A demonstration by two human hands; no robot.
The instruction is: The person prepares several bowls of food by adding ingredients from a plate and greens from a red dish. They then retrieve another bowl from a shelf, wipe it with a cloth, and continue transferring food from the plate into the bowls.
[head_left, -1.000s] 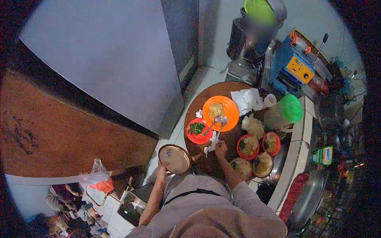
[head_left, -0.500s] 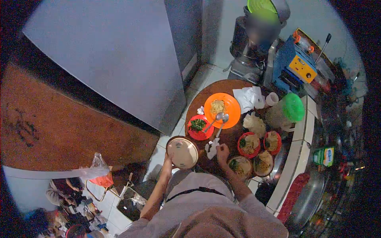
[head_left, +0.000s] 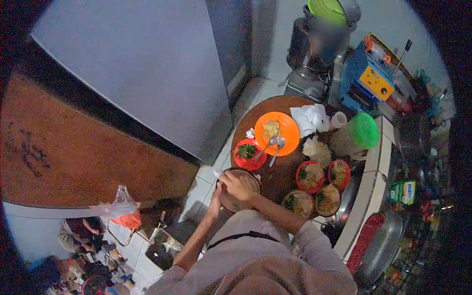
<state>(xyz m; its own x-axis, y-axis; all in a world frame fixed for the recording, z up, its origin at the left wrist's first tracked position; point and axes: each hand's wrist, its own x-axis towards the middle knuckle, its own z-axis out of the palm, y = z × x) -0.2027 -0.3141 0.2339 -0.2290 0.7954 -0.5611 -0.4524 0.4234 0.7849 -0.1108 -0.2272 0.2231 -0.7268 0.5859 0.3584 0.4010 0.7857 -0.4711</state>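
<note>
My left hand (head_left: 215, 200) grips the left rim of a round bowl (head_left: 236, 199) at the near left edge of the brown round table (head_left: 250, 110). Over the bowl's upper left part lies my right hand (head_left: 238, 187), its fingers closed on something pale and crumpled at the rim, too small to name for sure. Just beyond the bowl stands a red plate (head_left: 240, 163) of chopped greens. Behind it an orange plate (head_left: 291, 132) holds noodles and two spoons. Several filled bowls (head_left: 309, 177) stand at the right.
White plastic (head_left: 309, 120), a white cup (head_left: 338, 119) and a green-lidded container (head_left: 365, 131) stand at the table's far right. A tiled ledge (head_left: 364, 196) borders the right side. Beyond are a blue machine (head_left: 361, 81) and a large pot (head_left: 298, 46). Another person (head_left: 73, 236) is at lower left.
My right hand has moved left from the table's middle to the bowl, and the white crumpled piece has left its spot there. The bowl has shifted slightly right with my left hand.
</note>
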